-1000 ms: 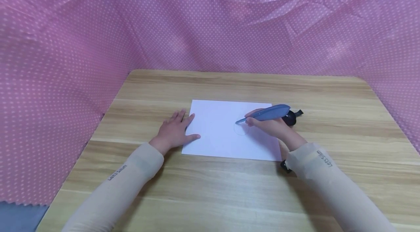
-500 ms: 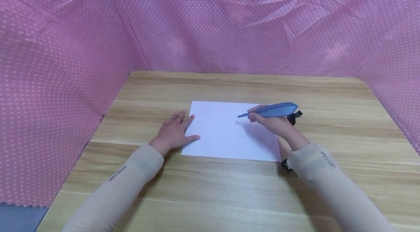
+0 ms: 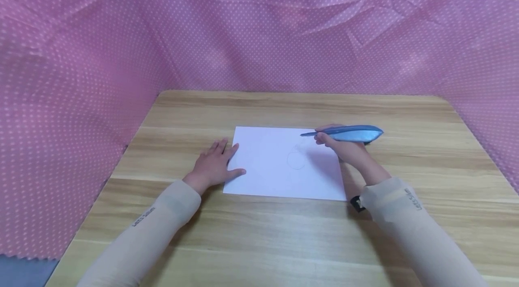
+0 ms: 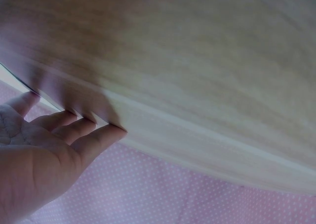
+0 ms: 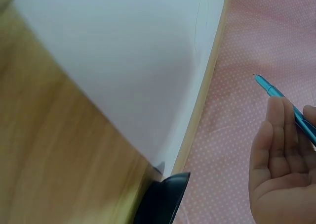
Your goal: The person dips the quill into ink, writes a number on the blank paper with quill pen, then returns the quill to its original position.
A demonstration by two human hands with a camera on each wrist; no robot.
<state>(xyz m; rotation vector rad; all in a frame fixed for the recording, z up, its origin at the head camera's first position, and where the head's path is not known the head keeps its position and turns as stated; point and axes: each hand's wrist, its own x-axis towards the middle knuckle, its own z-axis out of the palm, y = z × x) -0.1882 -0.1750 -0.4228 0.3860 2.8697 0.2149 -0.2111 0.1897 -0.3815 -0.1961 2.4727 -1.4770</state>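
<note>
A white sheet of paper (image 3: 263, 161) lies on the table and bears a faint thin circle (image 3: 296, 161) right of its middle. My left hand (image 3: 212, 165) rests with spread fingers on the sheet's left edge; its fingertips (image 4: 116, 130) touch the surface in the left wrist view. Above the sheet's upper right, my right hand (image 3: 344, 147) pinches a blue feather-shaped pen (image 3: 350, 134). Its slim tip points left. In the right wrist view the pen's shaft (image 5: 276, 93) sits between thumb and fingers, with the tip lifted off the paper.
A wooden table (image 3: 259, 242) with rounded far corners carries the sheet. Pink dotted cloth (image 3: 259, 43) hangs behind it and at both sides. A small black object (image 3: 358, 203) shows beside my right sleeve, near the sheet's lower right corner.
My right hand has lifted the pen from the circle and moved it up and to the right, swinging its feather end lower. My left hand has stayed on the sheet's left edge.
</note>
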